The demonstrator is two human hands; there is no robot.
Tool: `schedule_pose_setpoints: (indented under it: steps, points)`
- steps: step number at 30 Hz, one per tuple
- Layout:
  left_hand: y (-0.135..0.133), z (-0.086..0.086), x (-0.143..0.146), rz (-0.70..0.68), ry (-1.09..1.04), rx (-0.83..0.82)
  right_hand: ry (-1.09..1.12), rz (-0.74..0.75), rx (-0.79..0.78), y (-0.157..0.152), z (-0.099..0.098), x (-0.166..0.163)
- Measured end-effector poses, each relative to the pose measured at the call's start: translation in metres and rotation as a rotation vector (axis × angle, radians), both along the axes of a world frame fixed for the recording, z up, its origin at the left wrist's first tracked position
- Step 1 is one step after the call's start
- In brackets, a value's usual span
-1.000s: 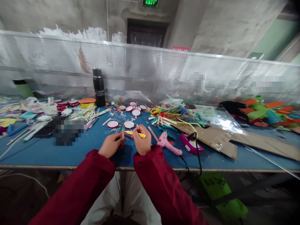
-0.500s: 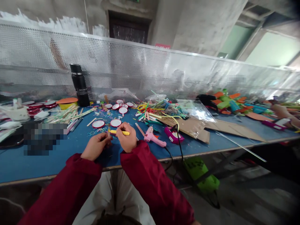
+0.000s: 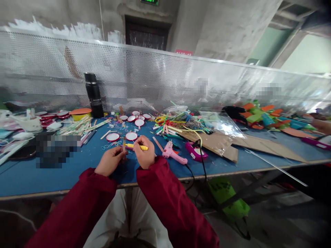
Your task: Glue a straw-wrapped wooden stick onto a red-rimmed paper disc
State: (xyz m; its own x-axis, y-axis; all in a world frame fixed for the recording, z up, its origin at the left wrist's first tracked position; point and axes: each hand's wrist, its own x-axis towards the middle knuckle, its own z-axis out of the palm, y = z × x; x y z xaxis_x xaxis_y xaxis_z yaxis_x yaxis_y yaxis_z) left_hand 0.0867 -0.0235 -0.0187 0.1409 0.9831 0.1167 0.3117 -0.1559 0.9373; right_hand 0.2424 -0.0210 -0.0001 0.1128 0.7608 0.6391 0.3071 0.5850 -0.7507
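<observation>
My left hand [image 3: 110,161] is closed, its thumb and fingers pinching a narrow light-brown strip [image 3: 124,142] that stands upright above the blue table. Close beside it, my right hand [image 3: 145,153] grips a slim yellow pen-shaped tool [image 3: 143,147]. The tool's front end points left at the strip; whether they touch I cannot tell. Behind both hands lie red-rimmed white discs [image 3: 113,137] and scattered small coloured loops. A pink glue gun [image 3: 173,154] rests on the table just right of my right hand.
A black bottle [image 3: 94,96] stands at the back left, near a pile of thin sticks [image 3: 77,126]. Further right are a purple device [image 3: 196,151] with a cable, tangled coloured cords [image 3: 190,120] and cardboard [image 3: 219,144]. Another person's hand [image 3: 322,126] shows at the far right.
The view has turned slightly left, so the scene sits further right. Both hands keep their grips, with the strip and yellow tool still close together.
</observation>
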Motion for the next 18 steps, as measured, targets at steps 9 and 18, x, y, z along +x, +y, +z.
schedule_pose_setpoints:
  steps: [9, 18]
  points:
    - [0.0009, -0.0026, -0.0009, -0.024, 0.003, 0.032, -0.083, -0.012, 0.021, 0.0031, -0.0036, 0.0007]
    - [0.0025, -0.0055, -0.0008, -0.014, -0.036, 0.032, -0.197, -0.163, 0.098, 0.0046, -0.0065, 0.0031]
